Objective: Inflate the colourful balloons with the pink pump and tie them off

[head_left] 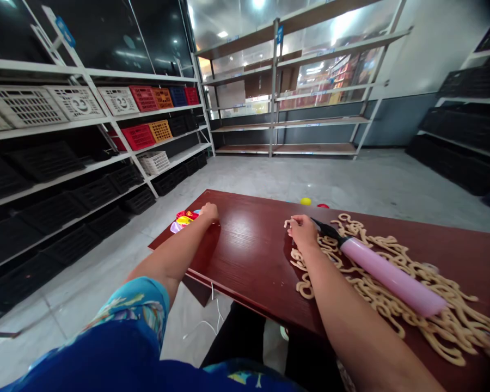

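Note:
My left hand [209, 211] is at the far left end of the table [245, 234], fingers curled, beside a small pile of limp balloons [184, 219] in red, yellow and lilac; what it holds, if anything, is hidden. My right hand [303, 228] pinches a beige curly strand [286, 223], which looks like an uninflated long balloon, its short end poking out past the fingertips. Many similar beige strands [363, 288] lie tangled on the right side of the table. Across them rests a pink hand pump [392, 275] with a black nozzle end pointing toward my right hand.
A yellow balloon [306, 201] and a red balloon [323, 206] show beyond the table's far edge. Shelving with crates [141, 136] stands on the left, and a metal rack [274, 120] at the back. A white cable [218, 310] hangs below the near edge.

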Demonstrator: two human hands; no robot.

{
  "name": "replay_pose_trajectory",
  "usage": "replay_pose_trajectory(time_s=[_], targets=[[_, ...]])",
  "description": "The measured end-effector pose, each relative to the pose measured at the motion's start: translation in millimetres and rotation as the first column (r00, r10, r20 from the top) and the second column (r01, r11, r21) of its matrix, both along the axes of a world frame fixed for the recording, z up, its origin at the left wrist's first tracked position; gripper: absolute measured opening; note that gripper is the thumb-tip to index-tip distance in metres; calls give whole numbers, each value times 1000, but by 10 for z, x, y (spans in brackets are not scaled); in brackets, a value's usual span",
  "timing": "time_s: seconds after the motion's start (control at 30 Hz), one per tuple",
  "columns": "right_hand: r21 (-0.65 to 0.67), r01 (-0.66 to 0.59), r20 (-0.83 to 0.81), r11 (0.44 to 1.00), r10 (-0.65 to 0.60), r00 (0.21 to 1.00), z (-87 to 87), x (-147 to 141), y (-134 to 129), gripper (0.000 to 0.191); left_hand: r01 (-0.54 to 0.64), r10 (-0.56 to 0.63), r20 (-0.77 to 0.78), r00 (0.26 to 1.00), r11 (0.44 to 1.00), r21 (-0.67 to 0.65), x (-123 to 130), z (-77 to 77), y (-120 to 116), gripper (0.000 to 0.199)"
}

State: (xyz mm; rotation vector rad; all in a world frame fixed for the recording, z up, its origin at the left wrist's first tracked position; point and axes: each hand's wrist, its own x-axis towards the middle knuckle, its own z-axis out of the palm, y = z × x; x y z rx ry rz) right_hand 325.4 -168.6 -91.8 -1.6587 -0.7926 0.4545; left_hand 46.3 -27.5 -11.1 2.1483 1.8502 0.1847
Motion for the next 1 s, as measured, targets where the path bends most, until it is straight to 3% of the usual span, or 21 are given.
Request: replay_pose_trajectory(time_s=[0.13, 0.27, 0.4, 0.57, 0.67, 0.73, 0.8, 0.87, 1.0], targets=[[12, -10, -22, 1000, 10, 1000, 34, -20, -20, 25, 4, 0, -45, 999, 994, 111, 96, -69, -121, 28], [76, -76, -56, 994, 81, 995, 117, -83, -66, 29, 86, -101, 62, 993, 974, 212, 472, -108, -328, 26], [131, -221, -116, 967, 236, 965, 223, -157, -126, 40, 286, -346, 217, 913, 921, 263, 1039, -145, -615, 25], [152, -206, -153, 967, 229, 961, 243, -153, -126, 45, 437, -478, 386, 789, 878, 195, 1574, -234, -899, 22], [178, -131, -117, 975, 153, 981, 197, -110, -94, 35, 364, -377, 597, 709, 919, 148, 1680, -334, -977, 22], [210, -66, -148, 976, 99, 984, 171, -88, -73, 33, 270, -210, 768, 605, 962, 50, 1672, -391, -991, 25], [228, -31, -166, 973, 70, 984, 165, -78, -62, 32, 240, -24, 881, 473, 965, -103, 1631, -412, -990, 23], [228, -18, -141, 974, 51, 989, 186, -80, -71, 29, 346, 123, 908, 401, 897, -274, 1584, -388, -994, 33], [254, -82, 111, 964, 55, 992, 316, -111, -153, 19, 594, 344, 837, 426, 591, -545, 1549, -279, -1030, 69]])
